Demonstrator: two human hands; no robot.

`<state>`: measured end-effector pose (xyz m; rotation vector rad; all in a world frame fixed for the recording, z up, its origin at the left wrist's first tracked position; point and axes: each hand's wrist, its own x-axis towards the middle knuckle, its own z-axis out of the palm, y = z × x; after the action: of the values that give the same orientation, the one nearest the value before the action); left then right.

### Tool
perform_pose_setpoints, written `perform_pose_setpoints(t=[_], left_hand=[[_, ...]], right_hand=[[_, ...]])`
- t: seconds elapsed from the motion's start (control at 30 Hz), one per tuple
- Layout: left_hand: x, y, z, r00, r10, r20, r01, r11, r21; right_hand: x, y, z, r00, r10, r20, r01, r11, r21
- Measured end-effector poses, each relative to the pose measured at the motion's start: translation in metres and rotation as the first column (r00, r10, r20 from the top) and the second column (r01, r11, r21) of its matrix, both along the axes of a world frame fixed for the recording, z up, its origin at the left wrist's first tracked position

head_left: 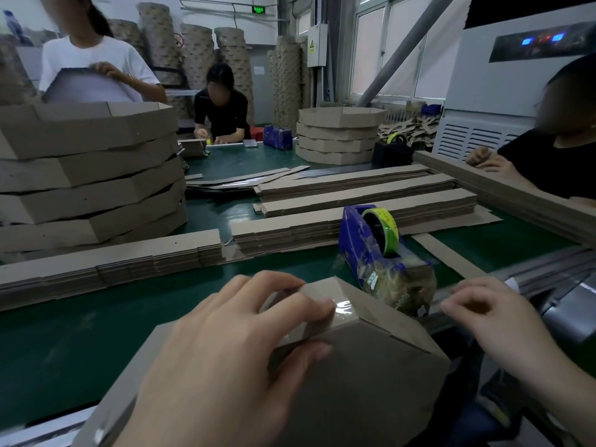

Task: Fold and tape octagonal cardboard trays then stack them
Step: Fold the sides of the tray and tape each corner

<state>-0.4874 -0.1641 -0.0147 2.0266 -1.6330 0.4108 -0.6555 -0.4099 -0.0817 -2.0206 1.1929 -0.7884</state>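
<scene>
Green table [64, 333]: tray stack [90, 175] far left, flat cardboard strips [354, 201] across middle, tape dispenser [371, 243] near right.

My left hand [225, 350] sits lower centre, palm down, fingers [309, 306] bent over a corner of the cardboard tray [371, 382], thumb pressed against its side. My right hand [483, 314] hangs at the right, fingers curled inward; whether they pinch anything is unclear.

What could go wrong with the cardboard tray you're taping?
The clear tape on the folded corner of the brown cardboard tray looks wrinkled; it might peel once the left hand lifts. The right hand hovers by the blue tape dispenser, clogged with tape scraps; fresh tape could snag there.
</scene>
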Motion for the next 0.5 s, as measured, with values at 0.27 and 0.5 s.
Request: perform_pose_setpoints(t=[0.27, 0.5], left_hand=[[0.0, -0.002, 0.001, 1.0, -0.017, -0.007, 0.016, 1.0, -0.01], [-0.002, 0.0, 0.002, 1.0, 0.0, -0.024, -0.001, 0.999, -0.037]], right_hand=[[-0.008, 0.006, 0.055, 0.958, 0.285, 0.042, -0.273, 0.945, -0.178], [0.028, 0.037, 0.115, 0.641, 0.751, 0.157, -0.766, 0.638, 0.076]])
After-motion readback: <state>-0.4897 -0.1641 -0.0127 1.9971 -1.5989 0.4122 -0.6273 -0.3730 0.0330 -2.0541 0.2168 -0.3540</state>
